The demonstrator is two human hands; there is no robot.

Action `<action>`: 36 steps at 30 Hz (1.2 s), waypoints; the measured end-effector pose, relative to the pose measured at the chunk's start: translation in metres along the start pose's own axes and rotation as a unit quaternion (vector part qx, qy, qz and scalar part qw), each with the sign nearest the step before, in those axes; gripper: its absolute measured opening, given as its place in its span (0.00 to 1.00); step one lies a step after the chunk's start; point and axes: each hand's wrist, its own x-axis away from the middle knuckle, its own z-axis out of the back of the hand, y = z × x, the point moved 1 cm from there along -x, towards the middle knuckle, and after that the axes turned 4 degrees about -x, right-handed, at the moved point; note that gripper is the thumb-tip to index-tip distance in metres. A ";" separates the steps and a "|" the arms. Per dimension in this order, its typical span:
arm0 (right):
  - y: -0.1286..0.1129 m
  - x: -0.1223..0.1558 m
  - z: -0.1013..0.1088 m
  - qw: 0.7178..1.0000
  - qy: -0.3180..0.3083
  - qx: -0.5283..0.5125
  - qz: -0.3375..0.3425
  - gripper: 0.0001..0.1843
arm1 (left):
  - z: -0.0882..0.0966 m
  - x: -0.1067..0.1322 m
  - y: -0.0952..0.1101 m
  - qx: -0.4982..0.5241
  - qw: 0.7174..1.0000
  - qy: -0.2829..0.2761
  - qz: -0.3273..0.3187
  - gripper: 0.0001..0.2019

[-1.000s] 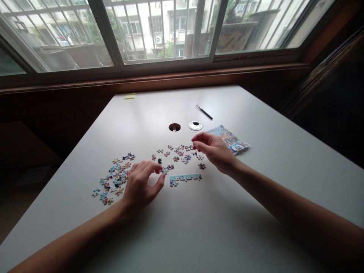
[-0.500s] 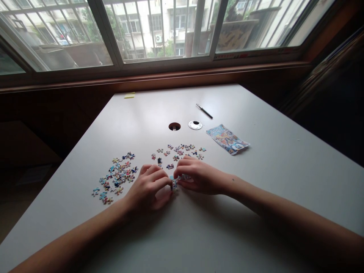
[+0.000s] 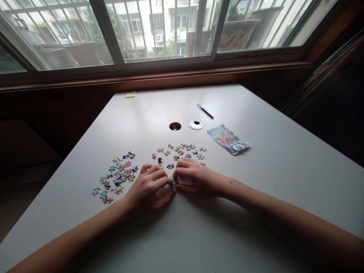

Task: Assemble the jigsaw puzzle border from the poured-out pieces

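Note:
My left hand (image 3: 152, 185) and my right hand (image 3: 196, 176) meet near the middle of the white table (image 3: 182, 235). Between their fingertips are small joined jigsaw puzzle pieces (image 3: 174, 186), partly covered by the fingers. The left thumb and forefinger pinch the left edge of these pieces. My right fingers curl over their right side, hiding much of them. A pile of loose puzzle pieces (image 3: 121, 174) lies left of my left hand. More scattered pieces (image 3: 179, 151) lie just beyond both hands.
A printed picture sheet (image 3: 228, 140) lies at the right, beyond my right hand. Farther back are a pen (image 3: 205, 111), a round metal cover (image 3: 196, 125) and a hole (image 3: 175, 126) in the tabletop. A yellow sticky note (image 3: 130, 94) is at the far left edge.
My right hand has shifted slightly down and left over the puzzle pieces, its fingers covering them differently. More loose pieces show beyond it. My left hand stays almost in place.

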 end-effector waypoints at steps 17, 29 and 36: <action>0.001 0.001 0.000 1.000 0.000 -0.003 0.000 0.05 | -0.001 0.000 -0.001 -0.003 1.000 0.002 -0.005 0.03; 0.001 0.000 -0.001 1.000 0.001 -0.002 -0.005 0.06 | 0.000 0.002 -0.002 -0.010 1.000 -0.002 -0.024 0.04; -0.001 -0.001 -0.001 1.000 0.004 -0.004 -0.010 0.05 | -0.003 0.004 0.000 -0.047 0.998 -0.003 -0.050 0.04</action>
